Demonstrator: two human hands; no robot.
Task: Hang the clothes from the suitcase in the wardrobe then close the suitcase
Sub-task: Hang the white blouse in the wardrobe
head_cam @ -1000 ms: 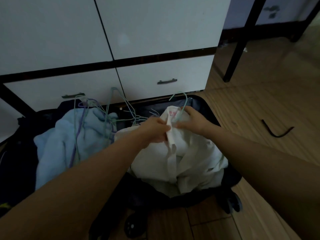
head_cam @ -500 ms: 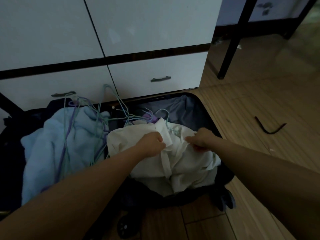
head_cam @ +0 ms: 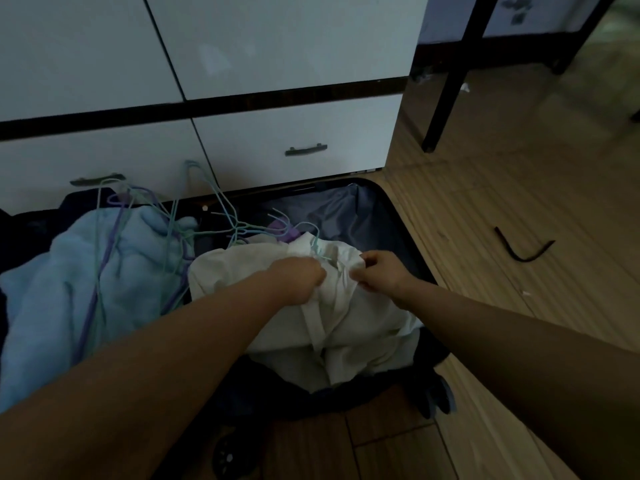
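Step in hand: fitting a hanger into the white garment (head_cam: 346, 327), judged from the grip; nothing hung yet.

Left hand (head_cam: 299, 278): clenched on a bunch of the white cloth at its upper edge.
Right hand (head_cam: 379, 275): pinched the cloth just beside the left, the two hands near each other.
White garment: thin woven cloth, creased, limp, heaped in the right half of the suitcase (head_cam: 391, 216), spilling over its near edge.
Hanger (head_cam: 317, 242): thin teal wire, hook curved, its lower part tucked into the cloth between the hands.
Spare hangers (head_cam: 194, 216): tangled wire, teal and purple, lying across the blue garment (head_cam: 59, 292).
Blue garment: soft, fleecy, bulky, in the left half.
Suitcase: dark shell, grey lining, open flat on the wooden floor (head_cam: 502, 202), against the white wardrobe (head_cam: 277, 46), whose doors were closed.

Next move, as judged: seating both shoulders on the wire, lifting clear of the tangle, then opening a wardrobe door.
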